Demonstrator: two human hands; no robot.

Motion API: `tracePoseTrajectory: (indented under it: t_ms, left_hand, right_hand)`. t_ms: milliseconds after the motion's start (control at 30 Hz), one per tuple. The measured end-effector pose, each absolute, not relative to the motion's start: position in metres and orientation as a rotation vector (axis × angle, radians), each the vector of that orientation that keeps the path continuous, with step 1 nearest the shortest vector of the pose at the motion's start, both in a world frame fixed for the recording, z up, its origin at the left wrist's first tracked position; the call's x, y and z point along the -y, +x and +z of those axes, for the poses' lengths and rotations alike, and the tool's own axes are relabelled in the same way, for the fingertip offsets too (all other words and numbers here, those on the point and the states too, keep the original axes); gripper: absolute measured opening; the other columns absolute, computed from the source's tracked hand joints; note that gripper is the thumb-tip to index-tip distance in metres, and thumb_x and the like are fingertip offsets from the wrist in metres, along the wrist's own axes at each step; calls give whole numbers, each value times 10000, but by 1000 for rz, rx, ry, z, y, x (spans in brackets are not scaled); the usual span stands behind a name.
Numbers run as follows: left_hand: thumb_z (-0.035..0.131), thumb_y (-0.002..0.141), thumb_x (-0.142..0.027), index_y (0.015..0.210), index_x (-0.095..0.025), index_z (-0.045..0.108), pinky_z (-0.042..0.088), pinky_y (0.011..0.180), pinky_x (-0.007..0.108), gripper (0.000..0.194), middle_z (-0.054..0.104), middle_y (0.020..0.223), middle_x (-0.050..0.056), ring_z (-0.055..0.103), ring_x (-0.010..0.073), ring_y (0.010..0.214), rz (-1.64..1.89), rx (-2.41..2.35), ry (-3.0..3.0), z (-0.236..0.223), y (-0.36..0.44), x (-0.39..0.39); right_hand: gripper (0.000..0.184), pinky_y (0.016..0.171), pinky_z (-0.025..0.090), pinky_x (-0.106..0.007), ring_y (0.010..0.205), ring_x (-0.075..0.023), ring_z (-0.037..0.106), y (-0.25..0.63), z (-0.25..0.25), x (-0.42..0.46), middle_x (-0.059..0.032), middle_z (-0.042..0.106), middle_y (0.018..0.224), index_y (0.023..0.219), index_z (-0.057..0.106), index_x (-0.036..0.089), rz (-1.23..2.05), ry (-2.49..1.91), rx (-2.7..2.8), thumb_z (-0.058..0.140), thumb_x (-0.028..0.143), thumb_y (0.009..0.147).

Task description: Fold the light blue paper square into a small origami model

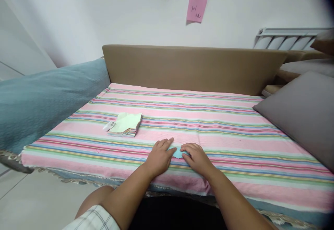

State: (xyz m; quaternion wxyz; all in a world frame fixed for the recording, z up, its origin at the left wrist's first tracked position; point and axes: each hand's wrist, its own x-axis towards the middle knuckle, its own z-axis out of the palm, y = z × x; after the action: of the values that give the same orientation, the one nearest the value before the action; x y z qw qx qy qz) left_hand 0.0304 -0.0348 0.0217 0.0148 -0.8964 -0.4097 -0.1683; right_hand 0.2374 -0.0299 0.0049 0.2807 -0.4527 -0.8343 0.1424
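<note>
A small piece of folded light-blue paper [177,153] lies on the striped cloth in front of me, between my two hands. My left hand [159,156] rests on the cloth at the paper's left end, fingers stretched and spread, with the thumb on the paper. At the right end, my right hand [196,157] has curled fingers and a thumb on the paper's edge, gripping it. The ends of the paper are partly hidden under the hands. Left of them, farther back, sits a stack of coloured paper sheets [127,123] with a pale green sheet on top.
A pink striped cloth [221,136] covers the seat. Behind it stands a brown backrest [193,68]. A blue-covered armrest [52,94] is on the left, a grey cushion [305,111] on the right. A small clear wrapper [109,125] touches the stack. A pink note [197,9] is on the wall.
</note>
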Motion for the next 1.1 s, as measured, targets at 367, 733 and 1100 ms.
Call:
tracePoseTrajectory:
  t_ms: [367, 733, 1100]
  left_hand:
    - [508, 749, -91, 1095, -205, 586, 328, 982, 485, 373, 394, 1386, 101, 385, 287, 1215, -600, 1282, -2787, 13, 33, 30]
    - [579, 833, -216, 853, -211, 635, 298, 1016, 412, 59, 676, 948, 18, 602, 169, 887, -624, 1159, -2916, 14, 33, 24]
    - [549, 866, -255, 806, -209, 627, 300, 997, 407, 109, 673, 903, 15, 606, 171, 876, -631, 1164, -2922, 14, 32, 24]
  right_hand:
    - [324, 856, 394, -389, 994, -223, 477, 232, 2, 34, -58, 571, 1068, 1118, 578, 261, 296, -1269, 2284, 492, 178, 817]
    - [294, 802, 397, -351, 923, -205, 499, 231, 4, 34, -43, 594, 1017, 1040, 586, 244, 346, -1249, 2311, 463, 110, 809]
    - [173, 816, 410, -342, 927, -187, 513, 234, 8, 37, -22, 568, 1027, 871, 619, 250, 454, -1247, 2258, 521, 150, 770]
